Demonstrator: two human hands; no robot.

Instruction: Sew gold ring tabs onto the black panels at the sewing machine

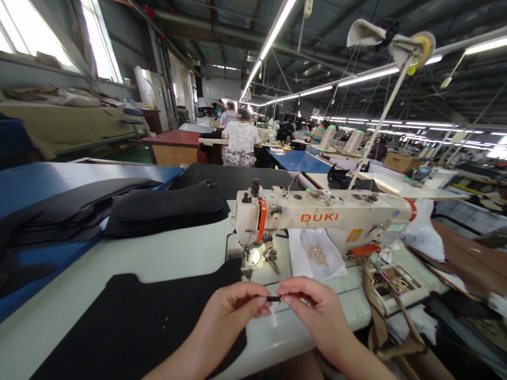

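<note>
My left hand (237,309) pinches a short, narrow black strip (273,298) between thumb and fingertips. At the strip's other end, my right hand (315,306) pinches a small gold-coloured metal piece (281,298); its exact kind is too small to tell. Both hands meet just in front of the white sewing machine (320,208), near its needle and presser foot. A large flat black fabric panel (150,316) lies on the table to the left, partly under my left forearm. Behind my right hand, a white sheet (297,253) bears several small gold-coloured pieces (317,254).
Stacked black padded pieces (166,211) lie at the left. To the right stand a parts tray (415,285) and a hanging brown strap (370,311). A thread stand pole (380,126) rises behind the machine. Farther off, a person in a white top (241,140) sits.
</note>
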